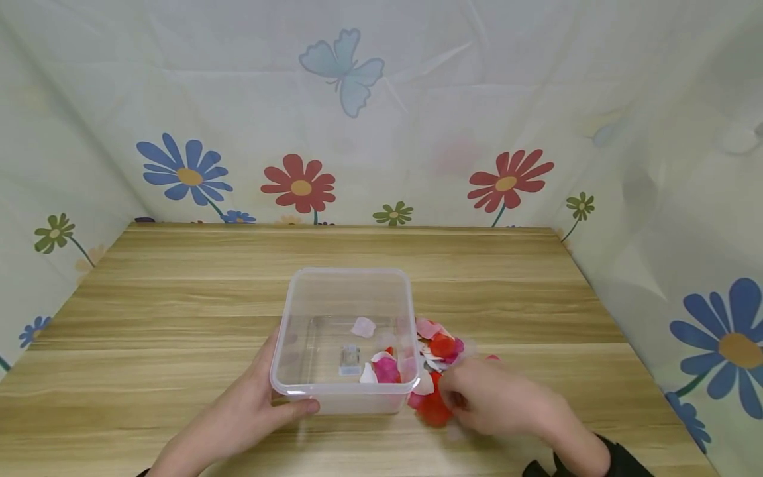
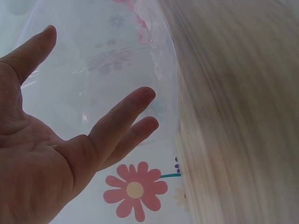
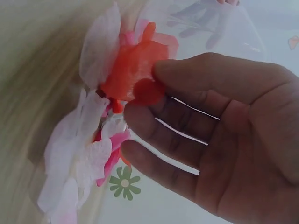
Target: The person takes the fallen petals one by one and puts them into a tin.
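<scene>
My left hand (image 1: 259, 401) holds a clear plastic container (image 1: 342, 273) at its near left corner, thumb along the front wall and fingers on the left side. In the left wrist view, the spread fingers (image 2: 124, 114) lie against the see-through wall. Inside the container are a pale pink petal (image 1: 363, 327) and a small cluster of white and magenta petals (image 1: 386, 370). To the right of it, my right hand (image 1: 497, 397) is at a loose petal pile (image 1: 430, 328). Its thumb and fingertips pinch a red petal (image 3: 131, 67), seen close in the right wrist view.
The wood-grain table (image 1: 197, 291) carries the container and the pile. A white cloth with printed flowers (image 1: 411, 132) hangs behind and along both sides. A small rectangular mark (image 1: 350, 360) shows on the container's bottom.
</scene>
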`<state>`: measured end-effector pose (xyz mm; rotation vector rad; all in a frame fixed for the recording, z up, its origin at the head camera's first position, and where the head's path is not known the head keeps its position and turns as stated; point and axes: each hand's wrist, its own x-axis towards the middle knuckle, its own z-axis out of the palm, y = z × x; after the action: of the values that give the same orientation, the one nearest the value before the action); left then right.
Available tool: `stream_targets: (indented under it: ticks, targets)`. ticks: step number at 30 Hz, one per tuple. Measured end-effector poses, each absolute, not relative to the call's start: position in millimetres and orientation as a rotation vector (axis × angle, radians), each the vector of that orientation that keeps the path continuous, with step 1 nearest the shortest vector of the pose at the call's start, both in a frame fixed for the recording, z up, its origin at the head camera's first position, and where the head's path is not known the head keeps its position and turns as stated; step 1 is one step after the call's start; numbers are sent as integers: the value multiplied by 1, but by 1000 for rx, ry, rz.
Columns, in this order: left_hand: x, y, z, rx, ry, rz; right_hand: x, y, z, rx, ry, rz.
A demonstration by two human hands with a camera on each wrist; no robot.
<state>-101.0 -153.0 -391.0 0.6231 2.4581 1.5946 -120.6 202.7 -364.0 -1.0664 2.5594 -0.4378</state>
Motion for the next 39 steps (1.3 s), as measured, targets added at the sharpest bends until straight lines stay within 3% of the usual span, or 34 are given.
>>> stream_targets:
  ticks: [29, 39]
  targets:
    - [-100, -153, -390, 616, 2455, 1591, -131, 214, -349, -1094, 2633, -857]
    - [-100, -153, -391, 617, 2487, 1567, -131, 208, -337, -1261, 2766, -1188]
